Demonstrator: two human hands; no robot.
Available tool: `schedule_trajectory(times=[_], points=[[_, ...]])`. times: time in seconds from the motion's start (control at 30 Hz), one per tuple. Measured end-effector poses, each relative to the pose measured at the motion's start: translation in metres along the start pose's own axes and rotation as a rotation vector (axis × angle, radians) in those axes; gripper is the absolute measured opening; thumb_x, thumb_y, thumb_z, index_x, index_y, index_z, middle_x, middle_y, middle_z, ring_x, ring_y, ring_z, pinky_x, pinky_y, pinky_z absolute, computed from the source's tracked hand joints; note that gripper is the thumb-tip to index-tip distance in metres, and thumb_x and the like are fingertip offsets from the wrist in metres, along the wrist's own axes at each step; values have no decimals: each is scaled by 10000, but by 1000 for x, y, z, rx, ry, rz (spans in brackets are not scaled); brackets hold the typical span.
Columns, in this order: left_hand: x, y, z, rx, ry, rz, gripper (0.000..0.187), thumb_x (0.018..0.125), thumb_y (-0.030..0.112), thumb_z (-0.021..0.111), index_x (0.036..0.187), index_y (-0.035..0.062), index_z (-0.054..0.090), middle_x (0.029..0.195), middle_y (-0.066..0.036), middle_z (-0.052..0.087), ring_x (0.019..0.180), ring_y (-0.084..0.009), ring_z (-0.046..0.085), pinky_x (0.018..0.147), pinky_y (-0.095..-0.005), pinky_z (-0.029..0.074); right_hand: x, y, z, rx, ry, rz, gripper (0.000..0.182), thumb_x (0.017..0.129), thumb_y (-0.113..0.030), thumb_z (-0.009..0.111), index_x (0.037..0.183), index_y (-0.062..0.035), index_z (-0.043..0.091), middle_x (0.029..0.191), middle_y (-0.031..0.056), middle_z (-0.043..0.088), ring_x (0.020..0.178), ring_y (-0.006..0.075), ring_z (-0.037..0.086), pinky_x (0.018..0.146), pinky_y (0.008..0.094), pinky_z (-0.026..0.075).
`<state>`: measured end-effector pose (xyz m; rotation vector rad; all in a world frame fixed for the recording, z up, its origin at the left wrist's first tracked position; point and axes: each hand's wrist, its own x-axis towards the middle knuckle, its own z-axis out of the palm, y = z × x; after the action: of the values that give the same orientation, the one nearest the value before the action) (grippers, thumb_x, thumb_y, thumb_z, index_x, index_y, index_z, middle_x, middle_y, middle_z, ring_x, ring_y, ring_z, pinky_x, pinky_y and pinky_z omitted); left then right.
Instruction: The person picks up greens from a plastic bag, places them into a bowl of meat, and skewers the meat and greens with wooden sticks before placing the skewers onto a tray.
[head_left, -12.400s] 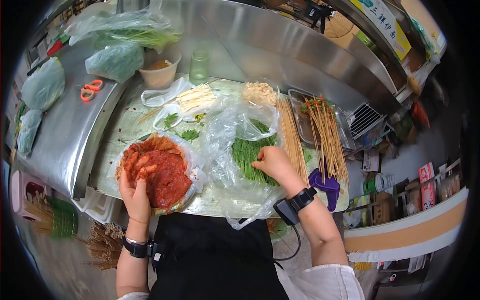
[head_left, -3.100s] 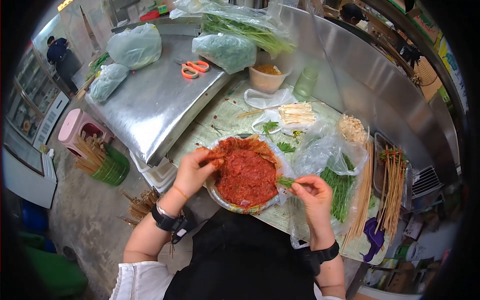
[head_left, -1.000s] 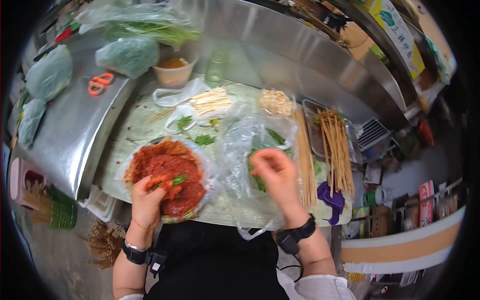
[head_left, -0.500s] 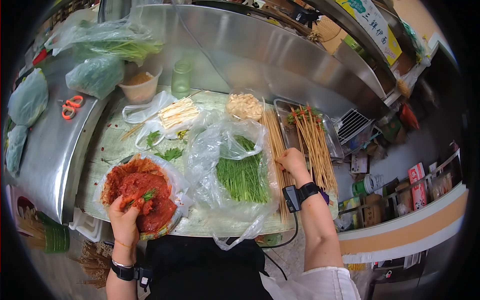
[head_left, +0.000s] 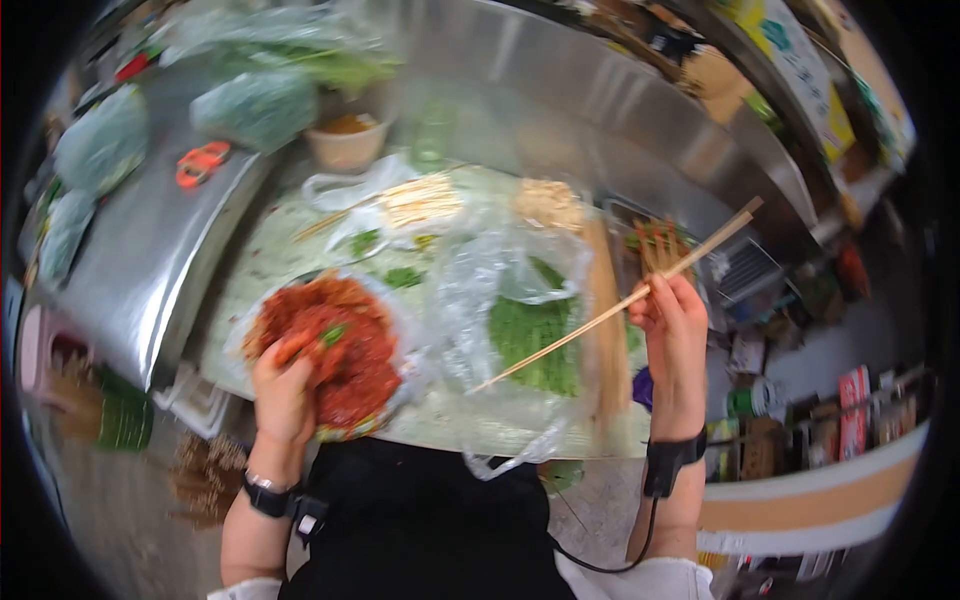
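Observation:
My left hand (head_left: 283, 400) is closed at the left side of a plastic-lined bowl, pinching a red-coated piece of meat (head_left: 290, 348) with a green sprig (head_left: 334, 334) against it. Wet red sliced meat (head_left: 365, 375) fills the bowl. My right hand (head_left: 675, 320), raised over the table's right side, grips a few thin bamboo skewers (head_left: 560, 342) that slant down to the left. Below them lies a clear plastic bag (head_left: 465, 320) holding cut green stems (head_left: 535, 345). Loose bamboo skewers (head_left: 607, 350) lie just left of my right hand.
White strips (head_left: 422, 200) on a bag and pale pieces (head_left: 548, 203) sit at the back. Skewers with red and green food (head_left: 660, 245) rest in a metal tray, partly behind my right hand. Orange-handled scissors (head_left: 203, 163) lie on the steel counter (head_left: 150, 250) at left.
My right hand has risen from the pile of skewers and now holds a few of them. My left hand remains at the bowl. The whole view has shifted and blurred.

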<state>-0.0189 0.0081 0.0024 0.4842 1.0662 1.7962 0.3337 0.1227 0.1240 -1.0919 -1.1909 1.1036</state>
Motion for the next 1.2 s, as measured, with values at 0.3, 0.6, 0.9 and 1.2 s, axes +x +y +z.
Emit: schedule_trajectory(times=[0.3, 0.6, 0.9, 1.2], points=[[-6, 13, 12, -344, -39, -31, 283, 864, -43, 460, 1145, -30, 498, 1082, -115, 577, 954, -238, 610, 792, -294, 537, -80, 69, 134, 324, -138, 35, 121, 892, -137, 550, 930, -23, 562, 831, 76, 605, 676, 138, 600, 619, 253, 486], [-8, 18, 2, -268, -78, -28, 280, 857, -51, 459, 1134, -62, 502, 1083, -124, 582, 959, -246, 610, 801, -314, 537, -97, 75, 155, 257, -632, 236, 251, 934, -203, 445, 976, 29, 532, 823, 131, 615, 710, 217, 632, 676, 307, 517], [-16, 23, -10, 103, -171, -11, 269, 773, -80, 521, 1029, -48, 594, 970, -65, 626, 838, -107, 598, 757, -245, 503, -59, 64, 138, 496, -429, 296, 267, 938, -211, 417, 955, 32, 526, 836, 189, 626, 677, 239, 649, 605, 295, 548], [-22, 21, -11, 373, -241, 81, 274, 747, -82, 538, 1008, -33, 607, 956, -38, 632, 829, -88, 586, 749, -241, 503, -48, 64, 145, 407, -486, 310, 252, 933, -203, 432, 918, 28, 531, 774, 174, 626, 630, 225, 644, 577, 282, 542]])
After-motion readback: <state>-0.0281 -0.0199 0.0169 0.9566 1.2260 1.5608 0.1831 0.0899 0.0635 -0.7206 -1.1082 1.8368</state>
